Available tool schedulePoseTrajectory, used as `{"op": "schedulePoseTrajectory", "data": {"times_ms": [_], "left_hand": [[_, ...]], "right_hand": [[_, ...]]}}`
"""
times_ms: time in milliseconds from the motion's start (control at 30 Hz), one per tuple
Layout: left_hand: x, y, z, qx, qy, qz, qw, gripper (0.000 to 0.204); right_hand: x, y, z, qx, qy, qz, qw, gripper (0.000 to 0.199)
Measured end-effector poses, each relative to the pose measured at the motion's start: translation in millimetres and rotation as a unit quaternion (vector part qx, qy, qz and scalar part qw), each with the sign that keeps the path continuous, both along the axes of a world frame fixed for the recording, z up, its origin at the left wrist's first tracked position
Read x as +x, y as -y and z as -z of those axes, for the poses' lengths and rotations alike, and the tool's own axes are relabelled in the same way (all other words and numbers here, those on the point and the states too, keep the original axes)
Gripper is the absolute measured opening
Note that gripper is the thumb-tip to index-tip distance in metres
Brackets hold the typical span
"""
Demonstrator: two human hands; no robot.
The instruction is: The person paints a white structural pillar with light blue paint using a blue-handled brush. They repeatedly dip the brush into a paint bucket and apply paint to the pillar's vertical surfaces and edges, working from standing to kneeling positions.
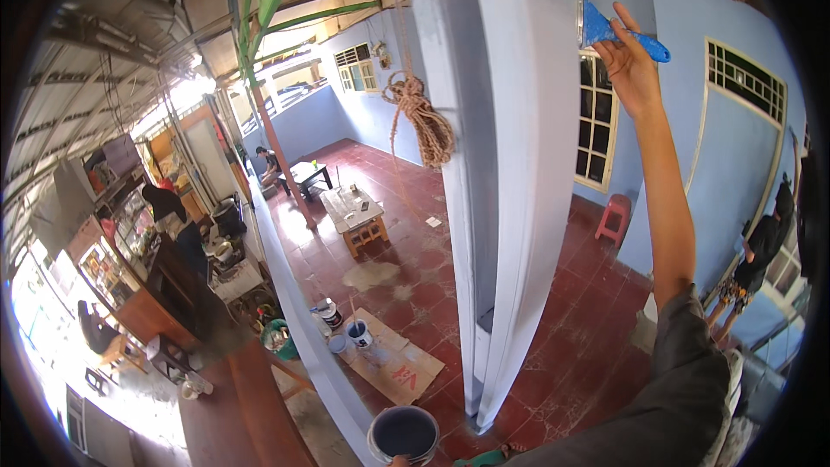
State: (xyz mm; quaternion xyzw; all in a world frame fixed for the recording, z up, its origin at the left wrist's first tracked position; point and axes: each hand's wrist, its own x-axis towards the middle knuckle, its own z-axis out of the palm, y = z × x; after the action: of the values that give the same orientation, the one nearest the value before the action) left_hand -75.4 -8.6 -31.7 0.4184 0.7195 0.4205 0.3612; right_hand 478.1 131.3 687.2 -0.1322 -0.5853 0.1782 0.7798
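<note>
Right hand (629, 65), raised at upper right of the frame, was clamped on a blue paintbrush (616, 30) laid against the tall pale column (510, 164), seemingly mid-stroke; reloading from the paint bucket (404, 434) at bottom centre likely followed.

Right hand (628, 65) grips a blue paintbrush (609, 32) against the pale pillar (510, 164) — paint bucket (403, 434) sits below

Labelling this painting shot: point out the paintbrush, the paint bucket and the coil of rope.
paintbrush (598, 28): head view, on its blue bristle end, held by the right hand (629, 69).
paint bucket (404, 432): head view, on the dark paint inside.
coil of rope (425, 121): head view, on the hanging bundle.
</note>
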Motion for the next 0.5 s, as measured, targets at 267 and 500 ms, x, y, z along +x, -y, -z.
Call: {"op": "schedulePoseTrajectory", "data": {"times_ms": [267,500], "left_hand": [[26,-15,-6,-0.026,0.013,-0.036,0.999,0.043],[36,-22,-9,-0.036,0.024,-0.044,0.998,0.043]], "right_hand": [[-13,-52,-13,-0.022,-0.056,-0.11,0.992,0.045],[-81,-47,-21,-0.104,-0.186,0.049,0.976,0.034]]}}
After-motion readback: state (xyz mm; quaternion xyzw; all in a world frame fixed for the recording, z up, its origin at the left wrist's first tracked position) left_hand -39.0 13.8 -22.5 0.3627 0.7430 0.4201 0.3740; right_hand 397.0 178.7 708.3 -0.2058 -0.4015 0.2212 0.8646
